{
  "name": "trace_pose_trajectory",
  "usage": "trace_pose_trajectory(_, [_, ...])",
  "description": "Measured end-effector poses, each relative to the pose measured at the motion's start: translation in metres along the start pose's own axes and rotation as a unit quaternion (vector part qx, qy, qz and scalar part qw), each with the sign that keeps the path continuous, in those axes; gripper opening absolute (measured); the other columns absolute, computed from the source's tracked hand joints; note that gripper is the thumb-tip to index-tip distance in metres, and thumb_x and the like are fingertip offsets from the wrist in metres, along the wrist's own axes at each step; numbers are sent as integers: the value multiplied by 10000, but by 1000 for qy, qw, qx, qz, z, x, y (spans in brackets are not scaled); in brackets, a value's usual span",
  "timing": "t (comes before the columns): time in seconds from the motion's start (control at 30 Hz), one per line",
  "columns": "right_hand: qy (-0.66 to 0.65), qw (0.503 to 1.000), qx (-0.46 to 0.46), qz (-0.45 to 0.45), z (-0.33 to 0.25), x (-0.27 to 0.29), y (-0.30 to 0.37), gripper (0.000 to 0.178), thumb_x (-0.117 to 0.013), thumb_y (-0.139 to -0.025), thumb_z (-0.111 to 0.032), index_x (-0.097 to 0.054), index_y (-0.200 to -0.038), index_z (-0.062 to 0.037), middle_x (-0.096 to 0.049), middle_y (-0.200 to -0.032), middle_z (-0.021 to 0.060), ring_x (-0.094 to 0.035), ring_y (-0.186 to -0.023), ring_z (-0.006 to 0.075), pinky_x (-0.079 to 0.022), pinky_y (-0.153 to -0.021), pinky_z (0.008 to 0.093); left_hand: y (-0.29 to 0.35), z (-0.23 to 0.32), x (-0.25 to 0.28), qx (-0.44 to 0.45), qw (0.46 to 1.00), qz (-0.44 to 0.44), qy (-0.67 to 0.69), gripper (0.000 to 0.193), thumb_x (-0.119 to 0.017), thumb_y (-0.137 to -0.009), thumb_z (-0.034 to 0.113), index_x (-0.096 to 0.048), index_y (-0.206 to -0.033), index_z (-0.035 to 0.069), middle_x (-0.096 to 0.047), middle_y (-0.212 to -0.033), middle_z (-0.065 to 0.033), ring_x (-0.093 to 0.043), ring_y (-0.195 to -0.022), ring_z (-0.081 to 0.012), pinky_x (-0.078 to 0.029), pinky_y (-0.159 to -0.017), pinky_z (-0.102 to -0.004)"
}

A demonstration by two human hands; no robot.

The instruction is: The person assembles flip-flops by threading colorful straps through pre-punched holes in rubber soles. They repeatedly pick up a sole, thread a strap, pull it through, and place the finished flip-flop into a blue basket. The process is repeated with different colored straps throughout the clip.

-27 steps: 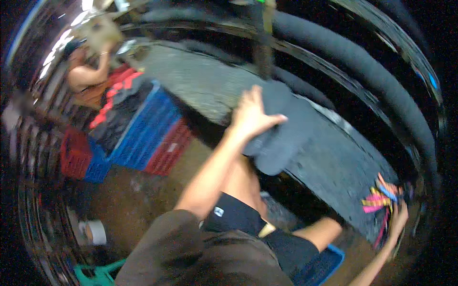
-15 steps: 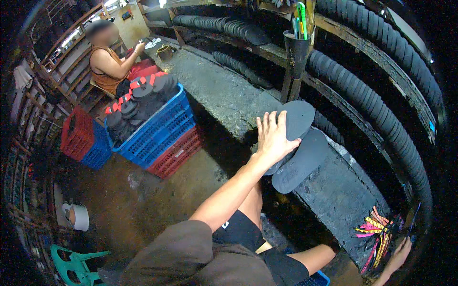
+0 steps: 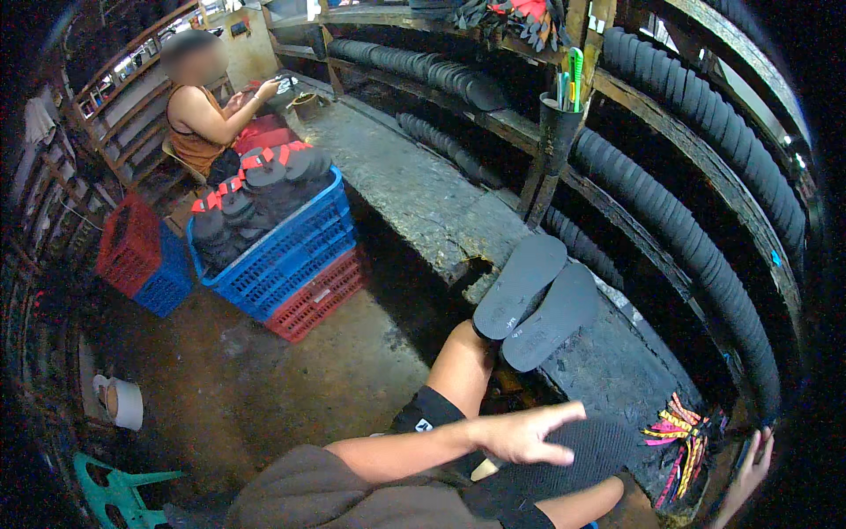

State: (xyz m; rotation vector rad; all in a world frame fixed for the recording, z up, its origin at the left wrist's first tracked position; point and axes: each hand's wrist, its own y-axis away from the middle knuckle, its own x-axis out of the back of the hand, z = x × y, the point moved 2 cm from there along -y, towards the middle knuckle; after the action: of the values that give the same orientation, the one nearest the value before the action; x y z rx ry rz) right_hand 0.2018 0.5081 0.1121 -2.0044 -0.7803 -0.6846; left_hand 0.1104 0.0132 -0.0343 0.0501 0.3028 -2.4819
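Two dark grey flip-flop soles (image 3: 553,319) lie side by side on the workbench (image 3: 608,370), with small pale marks near their near ends. My left hand (image 3: 529,436) is over my lap, thumb and forefinger spread apart. Just beyond its fingers, a black, finely textured flat piece (image 3: 599,454) lies across my thigh; whether the hand touches it I cannot tell. At the far right, my right hand (image 3: 752,467) reaches up with fingers extended toward the lower end of a long row of soles (image 3: 696,238). A bunch of pink, yellow and black patterned straps (image 3: 680,436) lies beside it.
Shelves with more rows of soles (image 3: 705,106) rise behind the bench. A dark cup (image 3: 558,123) of tools is fixed to a post. Stacked crates (image 3: 282,247) full of sandals stand left; a person (image 3: 198,115) sits beyond. A green chair (image 3: 119,489) is lower left.
My left hand has left the soles on the bench and drawn back over my lap, where the black textured piece now shows. My right hand has moved slightly upward.
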Motion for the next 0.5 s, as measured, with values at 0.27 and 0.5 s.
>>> trace_pose_trajectory(0.27, [-70, 931, 254, -252, -138, -140, 101, 198, -732, -830, 19, -687, -1020, -16, -634, -848, 87, -637, -749, 193, -492, -683, 295, -50, -87, -87, 56, 968, -163, 183, 783, -655, -811, 85, -390, -1543, 3, -585, -1341, -109, -554, -1191, -186, -461, -1022, -333])
trace_pose_trajectory(0.5, [66, 857, 451, -241, -194, -169, 151, 363, -728, -749, -34, -707, -1110, -46, -621, -921, 77, -599, -777, 257, -524, -644, 369, -31, -144, -34, 185, 877, 96, 432, 414, -562, -1069, 281, -614, -1410, 52, -676, -1297, -41, -615, -1170, -126, -467, -1036, -297])
